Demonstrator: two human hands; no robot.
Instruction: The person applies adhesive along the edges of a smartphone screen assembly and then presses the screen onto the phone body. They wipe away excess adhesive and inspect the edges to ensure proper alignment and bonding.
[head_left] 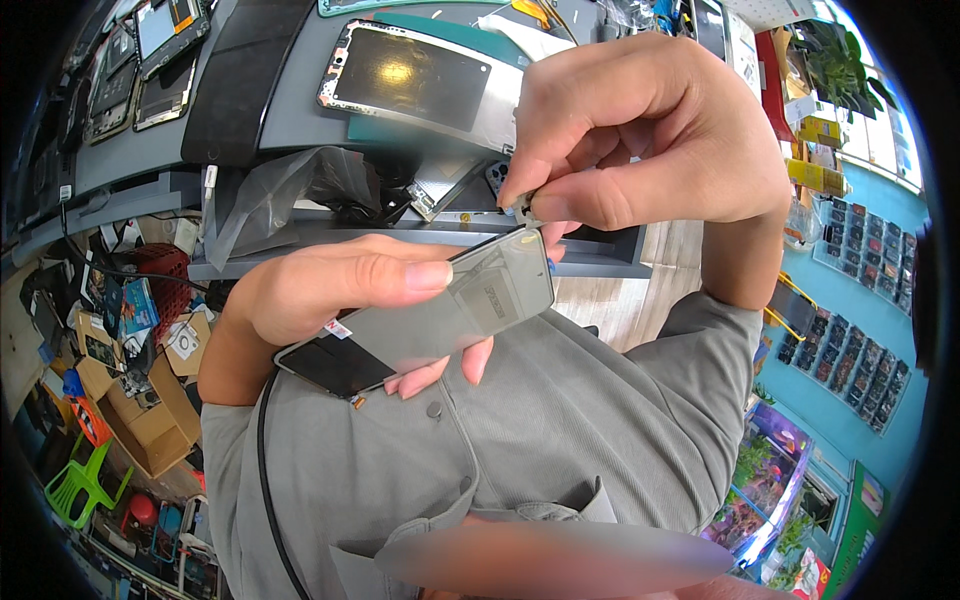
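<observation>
My left hand [340, 285] is closed round a phone screen panel [415, 330], thumb on top and fingertips underneath. The panel is held tilted in front of my grey shirt, with a small white and red tab near its left part and a short flex connector at its lower corner. At the panel's far right corner, my right hand [665, 150] pinches a small pale piece [524, 211] between thumb and forefinger. What this piece is cannot be made out. It seems to touch the panel's edge.
Beyond my hands, a phone frame [405, 82] lies on a teal mat on the grey workbench. An open drawer [600, 255] holds a dark plastic bag [305, 190] and parts. More dismantled phones [165, 60] lie at the far left. A cardboard box [165, 425] stands on the left.
</observation>
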